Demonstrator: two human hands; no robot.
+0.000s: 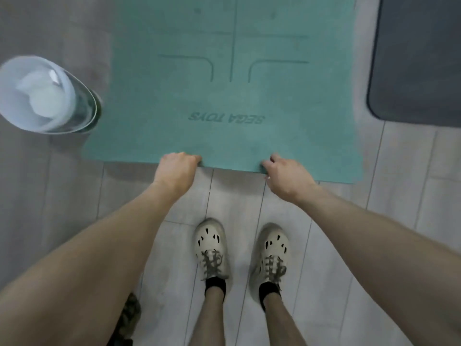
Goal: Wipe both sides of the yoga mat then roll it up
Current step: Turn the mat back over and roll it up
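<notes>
A teal yoga mat (pixel 224 101) lies flat on the pale plank floor, printed side up with alignment lines and upside-down lettering. Its near edge runs just in front of my feet. My left hand (pixel 175 169) grips that near edge left of centre, fingers curled over it. My right hand (pixel 287 174) pinches the same edge right of centre, fingers curled onto the mat. No cloth is visible in either hand.
A round bin (pixel 82 106) lined with a white bag stands on the floor left of the mat, close to its corner. A dark grey mat (pixel 416 61) lies at the upper right. My two shoes (pixel 212 245) stand close behind the mat's edge.
</notes>
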